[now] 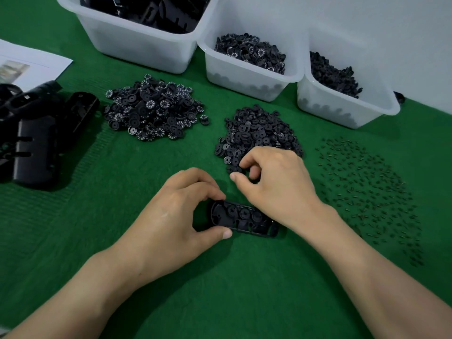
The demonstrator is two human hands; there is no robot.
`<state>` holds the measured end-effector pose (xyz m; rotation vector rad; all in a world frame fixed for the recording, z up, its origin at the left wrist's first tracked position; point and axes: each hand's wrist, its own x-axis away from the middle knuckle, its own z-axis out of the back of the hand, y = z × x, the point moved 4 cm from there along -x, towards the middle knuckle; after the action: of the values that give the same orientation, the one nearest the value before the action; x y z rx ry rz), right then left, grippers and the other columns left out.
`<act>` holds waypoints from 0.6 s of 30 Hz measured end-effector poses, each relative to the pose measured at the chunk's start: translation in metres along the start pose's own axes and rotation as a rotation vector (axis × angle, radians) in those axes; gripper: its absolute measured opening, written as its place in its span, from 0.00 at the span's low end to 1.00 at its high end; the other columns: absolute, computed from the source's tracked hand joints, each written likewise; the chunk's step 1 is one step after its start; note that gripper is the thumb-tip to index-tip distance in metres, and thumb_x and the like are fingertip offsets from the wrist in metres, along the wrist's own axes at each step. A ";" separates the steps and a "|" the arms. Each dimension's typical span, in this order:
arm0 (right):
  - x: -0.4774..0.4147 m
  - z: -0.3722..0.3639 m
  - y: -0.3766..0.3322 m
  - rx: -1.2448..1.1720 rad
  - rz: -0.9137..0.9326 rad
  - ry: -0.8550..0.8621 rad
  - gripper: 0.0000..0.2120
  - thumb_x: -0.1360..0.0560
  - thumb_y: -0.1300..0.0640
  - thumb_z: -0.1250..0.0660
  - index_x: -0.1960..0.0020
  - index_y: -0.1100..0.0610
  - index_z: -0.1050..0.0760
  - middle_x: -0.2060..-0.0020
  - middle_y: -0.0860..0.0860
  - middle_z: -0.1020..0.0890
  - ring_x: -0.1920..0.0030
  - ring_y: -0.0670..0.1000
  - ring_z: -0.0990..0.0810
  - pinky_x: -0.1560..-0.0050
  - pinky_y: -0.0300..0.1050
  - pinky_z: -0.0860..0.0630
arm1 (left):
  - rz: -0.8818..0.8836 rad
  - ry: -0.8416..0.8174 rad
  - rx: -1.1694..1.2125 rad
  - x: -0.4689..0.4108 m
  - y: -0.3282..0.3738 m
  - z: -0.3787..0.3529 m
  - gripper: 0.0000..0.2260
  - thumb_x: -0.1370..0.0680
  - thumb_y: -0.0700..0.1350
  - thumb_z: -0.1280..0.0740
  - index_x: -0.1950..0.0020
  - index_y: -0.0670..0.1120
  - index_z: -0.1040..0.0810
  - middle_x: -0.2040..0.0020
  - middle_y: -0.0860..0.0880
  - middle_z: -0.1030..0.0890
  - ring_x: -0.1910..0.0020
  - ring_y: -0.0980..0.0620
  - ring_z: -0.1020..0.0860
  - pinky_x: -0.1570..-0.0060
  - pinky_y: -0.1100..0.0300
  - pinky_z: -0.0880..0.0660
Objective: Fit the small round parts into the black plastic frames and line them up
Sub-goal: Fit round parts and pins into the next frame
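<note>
Green cloth (220, 289) covers the table. Black frame (242, 218) lies flat near the middle, open side up, with round parts (244, 212) seated in a row inside it. Left hand (181, 211) grips the frame's left end, thumb on the near edge and curled fingers over the far edge. Right hand (274, 187) sits just beyond the frame at the near edge of the pile of plain discs (259, 133), fingers curled narrow and thumb tip close to the forefinger; cannot tell whether a disc is pinched, since the fingers hide it. The right wrist crosses over the frame's far right corner. Pile of numbered dials (151, 111) lies further left, apart from the plain pile. Scatter of small pins (367, 192) spreads to the right of the right hand. Along the back are three white bins: large bin (137, 45) with black housings, middle bin (244, 77) with dials, right bin (342, 111) with dark round pieces. Heap of black housings (36, 133) at far left, sheet of paper (31, 64) behind it
</note>
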<state>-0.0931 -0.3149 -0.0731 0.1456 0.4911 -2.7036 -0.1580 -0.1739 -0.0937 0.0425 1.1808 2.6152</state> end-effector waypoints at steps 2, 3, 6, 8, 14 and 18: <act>0.000 -0.001 -0.002 -0.004 0.005 0.001 0.06 0.29 0.50 0.32 0.57 0.52 0.24 0.66 0.44 0.26 0.62 0.49 0.25 0.58 0.47 0.26 | 0.000 0.001 -0.004 0.000 -0.001 0.000 0.18 0.35 0.54 0.27 0.49 0.49 0.21 0.48 0.59 0.27 0.47 0.60 0.29 0.45 0.72 0.35; 0.000 0.000 -0.001 -0.016 0.004 0.000 0.05 0.29 0.51 0.32 0.57 0.52 0.24 0.67 0.44 0.26 0.64 0.48 0.25 0.59 0.47 0.25 | 0.000 0.001 -0.004 0.000 -0.001 0.000 0.18 0.35 0.54 0.27 0.49 0.49 0.21 0.49 0.59 0.27 0.47 0.60 0.29 0.45 0.72 0.35; 0.008 0.011 0.007 -0.216 -0.026 -0.025 0.03 0.31 0.56 0.29 0.59 0.52 0.22 0.69 0.43 0.24 0.69 0.43 0.27 0.64 0.38 0.27 | -0.002 -0.006 -0.005 0.000 0.000 0.000 0.18 0.35 0.54 0.28 0.49 0.49 0.21 0.49 0.58 0.27 0.47 0.60 0.29 0.45 0.72 0.35; 0.020 0.020 0.014 -0.325 0.011 -0.098 0.04 0.32 0.58 0.28 0.59 0.51 0.21 0.67 0.44 0.23 0.67 0.43 0.25 0.67 0.31 0.30 | 0.001 -0.009 -0.006 0.000 -0.001 0.000 0.19 0.35 0.56 0.29 0.49 0.49 0.22 0.48 0.59 0.28 0.47 0.61 0.29 0.45 0.73 0.35; 0.051 0.025 0.018 -0.229 0.091 -0.205 0.06 0.32 0.58 0.26 0.57 0.50 0.18 0.62 0.42 0.21 0.62 0.43 0.24 0.63 0.29 0.34 | 0.003 -0.008 -0.007 0.000 -0.002 0.000 0.19 0.36 0.57 0.29 0.49 0.50 0.22 0.48 0.60 0.28 0.47 0.60 0.28 0.46 0.71 0.33; 0.053 0.025 0.012 -0.124 0.142 -0.168 0.06 0.32 0.57 0.26 0.55 0.51 0.17 0.62 0.46 0.21 0.64 0.46 0.23 0.66 0.39 0.31 | -0.005 0.009 -0.020 0.000 -0.001 0.000 0.18 0.36 0.55 0.28 0.50 0.49 0.21 0.49 0.58 0.27 0.48 0.58 0.27 0.47 0.67 0.31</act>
<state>-0.1379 -0.3528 -0.0620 -0.0773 0.5721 -2.5124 -0.1579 -0.1734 -0.0941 0.0242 1.1556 2.6248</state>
